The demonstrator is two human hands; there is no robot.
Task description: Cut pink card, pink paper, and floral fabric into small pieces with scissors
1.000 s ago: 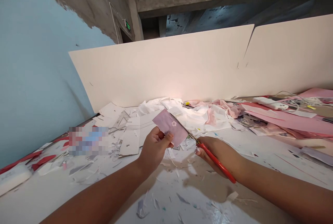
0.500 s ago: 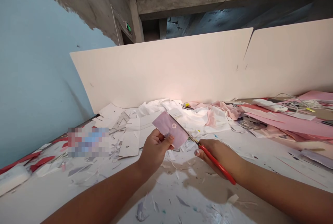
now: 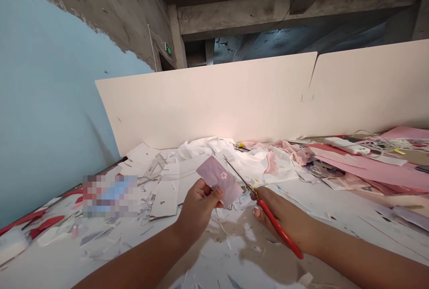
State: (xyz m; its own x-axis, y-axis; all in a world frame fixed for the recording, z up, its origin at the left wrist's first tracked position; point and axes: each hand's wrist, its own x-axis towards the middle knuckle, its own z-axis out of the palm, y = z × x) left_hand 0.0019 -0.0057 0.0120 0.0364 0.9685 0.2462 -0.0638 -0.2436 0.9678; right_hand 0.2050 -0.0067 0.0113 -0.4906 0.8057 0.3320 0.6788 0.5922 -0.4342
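Between thumb and fingers, my left hand (image 3: 203,201) pinches a small mauve piece of paper or cloth (image 3: 219,177) bearing a pale flower outline. My right hand (image 3: 281,215) is wrapped round a pair of scissors (image 3: 276,228) with red handles. The scissor blades point up and to the left, just beyond the piece's right edge, with a narrow gap between blade and edge. Both hands are above the white table (image 3: 301,201), over scattered scraps. Part of the scissors' grip is hidden by my right hand.
White card pieces (image 3: 166,195) lie left of my hands. Crumpled white cloth or paper (image 3: 208,146) is heaped against the pale partition (image 3: 208,105). Pink sheets (image 3: 372,170), a white power strip (image 3: 346,146) and cables are at the right. Red scraps (image 3: 47,226) lie far left.
The scissors have come away from the mauve piece's right edge, leaving a gap. The left hand keeps its pinch. The view has tilted up slightly.
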